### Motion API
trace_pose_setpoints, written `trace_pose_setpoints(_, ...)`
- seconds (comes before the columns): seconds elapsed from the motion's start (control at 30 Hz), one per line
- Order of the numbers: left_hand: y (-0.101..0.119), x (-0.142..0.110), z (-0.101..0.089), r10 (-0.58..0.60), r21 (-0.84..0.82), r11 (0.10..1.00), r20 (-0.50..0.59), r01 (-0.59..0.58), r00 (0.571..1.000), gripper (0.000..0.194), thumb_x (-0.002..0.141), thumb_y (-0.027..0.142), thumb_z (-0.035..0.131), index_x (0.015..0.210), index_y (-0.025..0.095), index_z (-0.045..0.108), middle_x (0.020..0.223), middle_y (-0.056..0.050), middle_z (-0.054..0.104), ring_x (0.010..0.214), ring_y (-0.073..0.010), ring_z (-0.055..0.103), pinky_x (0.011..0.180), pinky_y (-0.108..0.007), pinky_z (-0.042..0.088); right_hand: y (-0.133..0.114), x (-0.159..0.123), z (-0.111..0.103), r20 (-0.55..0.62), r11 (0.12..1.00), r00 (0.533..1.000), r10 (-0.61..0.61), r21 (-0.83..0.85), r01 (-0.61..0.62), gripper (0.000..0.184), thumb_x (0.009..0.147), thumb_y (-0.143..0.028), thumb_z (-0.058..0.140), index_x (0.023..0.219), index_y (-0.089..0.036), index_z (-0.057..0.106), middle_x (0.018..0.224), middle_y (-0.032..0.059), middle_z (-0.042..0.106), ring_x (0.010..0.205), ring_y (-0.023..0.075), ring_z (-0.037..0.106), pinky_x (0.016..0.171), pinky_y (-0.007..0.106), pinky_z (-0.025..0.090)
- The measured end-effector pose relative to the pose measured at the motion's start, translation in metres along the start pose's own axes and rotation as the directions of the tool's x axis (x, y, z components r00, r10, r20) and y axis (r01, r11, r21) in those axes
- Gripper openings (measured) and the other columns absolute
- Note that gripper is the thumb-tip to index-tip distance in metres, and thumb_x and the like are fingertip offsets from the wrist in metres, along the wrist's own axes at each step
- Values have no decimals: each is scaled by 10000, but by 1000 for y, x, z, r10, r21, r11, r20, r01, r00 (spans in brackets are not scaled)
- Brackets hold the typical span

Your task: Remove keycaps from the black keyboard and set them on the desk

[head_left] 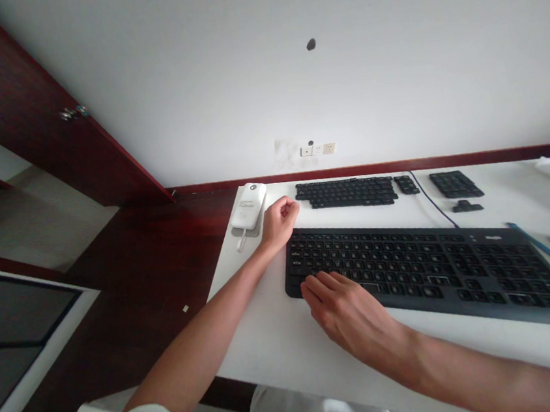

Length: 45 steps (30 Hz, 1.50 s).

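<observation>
At table's (pixel 269 337) near-left edge, R hand (pixel 350 313) lies flat, fingers (pixel 320 286) loose & empty, on big keyboard's (pixel 434 274) left end, long axis left-right; L hand (pixel 279 222) fisted, empty, just beyond its corner.

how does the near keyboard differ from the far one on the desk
The near keyboard is one long piece lying at an angle; the far keyboard sits by the wall, with separate key blocks to its right. The right hand rests its fingers on the near keyboard; no hand touches the far one. Both are black on the white desk.
</observation>
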<state>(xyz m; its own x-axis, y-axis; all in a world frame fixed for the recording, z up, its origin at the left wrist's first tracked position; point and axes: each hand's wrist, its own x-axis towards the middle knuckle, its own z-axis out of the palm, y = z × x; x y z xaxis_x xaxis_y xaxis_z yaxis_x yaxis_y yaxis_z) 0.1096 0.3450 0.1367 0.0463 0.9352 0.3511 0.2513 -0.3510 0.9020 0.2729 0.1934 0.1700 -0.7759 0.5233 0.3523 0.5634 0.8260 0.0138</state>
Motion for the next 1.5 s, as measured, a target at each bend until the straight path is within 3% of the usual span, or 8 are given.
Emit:
trace_pose_setpoints(0.2, 0, 1, 0, -9, 3, 1000, 3, 9, 1000, 292, 953, 354, 578, 721, 190, 512, 654, 30, 461, 635, -124, 423, 598, -254, 318, 6, -1, 9, 33, 997, 999, 21, 79, -24, 189, 848, -2, 562, 830, -189, 584, 846, 40, 585, 605, 188, 518, 541, 372, 392)
trace_pose_setpoints(0.47, 2, 0, -1, -1, 18, 1000, 10, 1, 1000, 293, 954, 344, 581, 719, 190, 498, 660, 34, 440, 627, -119, 395, 589, -255, 301, 24, -1, 22, -51, 958, 994, 98, 274, -80, 136, 989, -126, 526, 916, -163, 634, 897, 42, 607, 740, 170, 592, 664, 319, 470)
trace_pose_setpoints(0.53, 2, 0, -1, 3, 18, 1000, 16, -3, 1000, 296, 956, 345, 579, 718, 190, 495, 660, 35, 443, 624, -117, 391, 589, -255, 299, 23, -1, 21, -55, 954, 994, 96, 291, -76, 128, 984, -124, 531, 1005, -152, 655, 962, 60, 643, 804, 183, 611, 706, 326, 494)
trace_pose_setpoints(0.67, 3, 0, -1, 13, 17, 1000, 15, -13, 1000, 301, 956, 357, 580, 719, 191, 497, 652, 38, 443, 620, -119, 395, 585, -257, 298, 21, 1, 20, -76, 967, 994, 77, 247, -56, 283, 965, -137, 567, 1236, -146, 650, 1034, 78, 680, 878, 223, 598, 750, 361, 508)
trace_pose_setpoints(0.93, 1, 2, -2, 17, 23, 1000, 15, -17, 1000, 297, 955, 344, 579, 715, 188, 497, 648, 41, 443, 614, -115, 394, 582, -262, 293, 22, 3, 20, -28, 981, 998, 48, 190, -42, 213, 970, -156, 595, 1161, -168, 690, 1000, 60, 681, 926, 243, 575, 802, 398, 461)
trace_pose_setpoints(1.3, 6, -1, -2, 23, 106, 994, 51, -29, 998, 289, 964, 342, 565, 727, 186, 507, 639, 47, 444, 606, -107, 401, 580, -253, 297, 17, 3, 15, -88, 979, 995, 55, 202, -36, 172, 958, -126, 608, 1097, -167, 701, 1005, 67, 693, 992, 249, 597, 848, 409, 415)
trace_pose_setpoints(1.5, 8, 0, -2, 24, 107, 994, 60, -30, 998, 303, 967, 357, 561, 725, 187, 494, 641, 46, 432, 602, -107, 386, 577, -253, 301, 14, 2, 16, -95, 978, 993, 65, 202, -45, 186, 956, -119, 589, 1104, -154, 696, 933, 63, 676, 916, 242, 588, 825, 406, 410)
